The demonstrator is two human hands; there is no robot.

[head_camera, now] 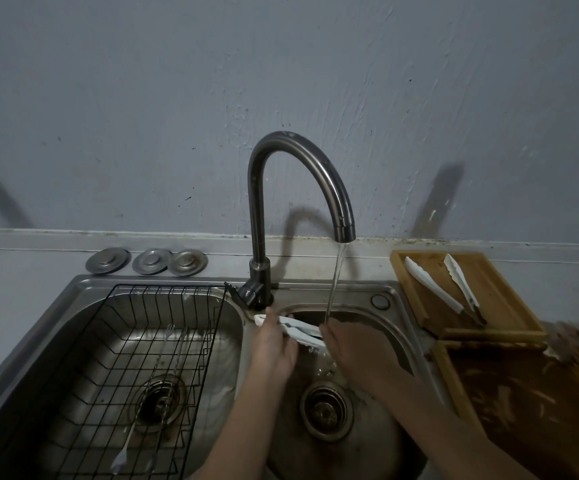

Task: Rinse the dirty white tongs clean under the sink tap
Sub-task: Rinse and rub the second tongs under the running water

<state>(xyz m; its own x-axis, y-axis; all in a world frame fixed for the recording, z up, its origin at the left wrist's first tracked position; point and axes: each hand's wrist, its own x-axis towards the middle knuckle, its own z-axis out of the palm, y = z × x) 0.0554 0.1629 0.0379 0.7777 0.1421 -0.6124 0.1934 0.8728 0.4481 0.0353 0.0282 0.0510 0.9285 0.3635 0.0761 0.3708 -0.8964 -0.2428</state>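
The white tongs (298, 330) are held over the right bowl of the sink (390, 299), just under the tap (301, 174). They lie almost flat, with one end poking out to the left. Water (335, 278) is running down from the tap and lands right by the tongs and the right hand.

The left hand (274, 348) is wrapped around the left part of the tongs, with the fingers closed on them. The right hand (353, 351) is pressed on the right part of the tongs, and its fingers are bent over them too.

A round drain (326, 410) can be seen at the bottom of the right bowl. A black wire rack (135, 375) is set in the left bowl, and some thin tools are lying in it.

Three round metal lids (147, 261) are lined up behind the left bowl. To the right of the sink, a wooden tray (509, 306) is placed on the counter, and another pair of white tongs (443, 289) is resting in it. A second wooden tray (454, 382), smeared with brown, is placed nearer.
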